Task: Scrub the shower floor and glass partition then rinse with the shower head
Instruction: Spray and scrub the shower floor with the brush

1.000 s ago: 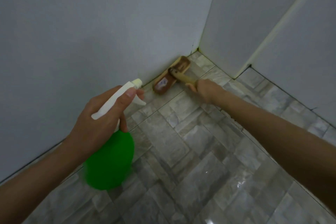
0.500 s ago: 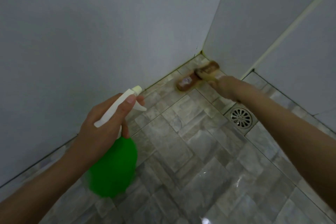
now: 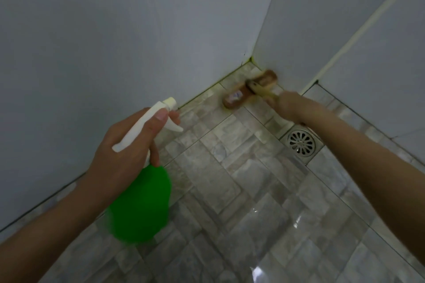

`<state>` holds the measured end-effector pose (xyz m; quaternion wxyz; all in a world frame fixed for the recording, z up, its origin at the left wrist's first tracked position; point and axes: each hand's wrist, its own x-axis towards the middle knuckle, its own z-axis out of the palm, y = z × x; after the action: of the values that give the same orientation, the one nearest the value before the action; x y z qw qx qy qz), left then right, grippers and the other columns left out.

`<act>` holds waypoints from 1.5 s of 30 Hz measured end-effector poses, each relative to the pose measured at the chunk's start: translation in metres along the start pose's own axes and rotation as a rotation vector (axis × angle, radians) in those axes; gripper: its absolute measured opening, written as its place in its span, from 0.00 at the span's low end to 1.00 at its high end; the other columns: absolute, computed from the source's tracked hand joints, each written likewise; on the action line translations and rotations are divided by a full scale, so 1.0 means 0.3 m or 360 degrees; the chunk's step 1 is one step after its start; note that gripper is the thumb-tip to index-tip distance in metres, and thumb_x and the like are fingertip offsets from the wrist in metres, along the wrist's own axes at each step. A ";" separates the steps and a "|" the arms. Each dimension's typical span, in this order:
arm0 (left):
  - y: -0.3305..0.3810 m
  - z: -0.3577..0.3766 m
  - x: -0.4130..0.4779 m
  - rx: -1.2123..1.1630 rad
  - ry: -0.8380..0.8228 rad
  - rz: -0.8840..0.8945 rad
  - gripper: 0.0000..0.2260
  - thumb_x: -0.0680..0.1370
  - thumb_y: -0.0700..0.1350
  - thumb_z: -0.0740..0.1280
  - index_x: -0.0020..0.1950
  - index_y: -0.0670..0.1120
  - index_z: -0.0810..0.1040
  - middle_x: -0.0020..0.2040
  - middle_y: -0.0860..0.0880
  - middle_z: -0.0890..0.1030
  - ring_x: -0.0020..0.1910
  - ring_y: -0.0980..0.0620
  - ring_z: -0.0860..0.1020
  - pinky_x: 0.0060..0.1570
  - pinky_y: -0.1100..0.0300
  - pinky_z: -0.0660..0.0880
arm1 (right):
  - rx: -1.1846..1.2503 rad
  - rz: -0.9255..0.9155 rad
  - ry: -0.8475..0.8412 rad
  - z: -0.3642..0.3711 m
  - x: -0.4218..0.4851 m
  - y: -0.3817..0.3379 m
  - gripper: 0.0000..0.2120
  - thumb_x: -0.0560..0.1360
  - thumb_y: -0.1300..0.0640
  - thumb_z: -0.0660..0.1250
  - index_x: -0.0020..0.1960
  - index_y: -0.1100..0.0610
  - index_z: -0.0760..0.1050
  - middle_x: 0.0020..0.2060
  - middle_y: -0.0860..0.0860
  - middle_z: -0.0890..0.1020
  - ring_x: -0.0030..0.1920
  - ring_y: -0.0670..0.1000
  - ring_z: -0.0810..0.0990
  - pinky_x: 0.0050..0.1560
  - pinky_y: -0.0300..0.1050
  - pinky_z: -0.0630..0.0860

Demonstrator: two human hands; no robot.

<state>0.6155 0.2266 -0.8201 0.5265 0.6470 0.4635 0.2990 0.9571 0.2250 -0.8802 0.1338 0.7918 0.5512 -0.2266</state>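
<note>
A: left hand [image 3: 124, 151] grips green spray bottle [image 3: 140, 204], white trigger head. right?
B: right hand [image 3: 291, 105] clamped on handle of brush [image 3: 243, 94]. Brown, blurred, on grey tile floor [image 3: 230, 179] at corner, near drain [image 3: 301, 142].

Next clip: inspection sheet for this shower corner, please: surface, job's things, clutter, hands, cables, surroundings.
Surface: grey stone-pattern tiled floor, with round metal drain.
Job's things: brown wooden scrub brush on the floor by the corner; green plastic spray bottle with white trigger, held off the floor.
Clutter: nothing seen.
Hands: left hand grips the bottle's neck; right hand grips the brush handle.
Cables: nothing seen.
Surroundings: plain grey walls meeting at the corner.
</note>
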 end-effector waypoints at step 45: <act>0.023 -0.352 -0.308 0.0140 0.0334 -0.0098 0.16 0.79 0.58 0.59 0.54 0.53 0.82 0.53 0.59 0.85 0.24 0.55 0.74 0.30 0.68 0.73 | 0.0726 0.0190 0.0144 0.248 -0.180 -0.530 0.25 0.82 0.44 0.49 0.58 0.62 0.74 0.53 0.62 0.79 0.49 0.62 0.79 0.49 0.54 0.77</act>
<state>0.4890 0.1846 -0.7760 0.4549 0.6201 0.5484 0.3282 0.7774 0.2034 -0.9110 -0.0601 0.8420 0.4434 -0.3013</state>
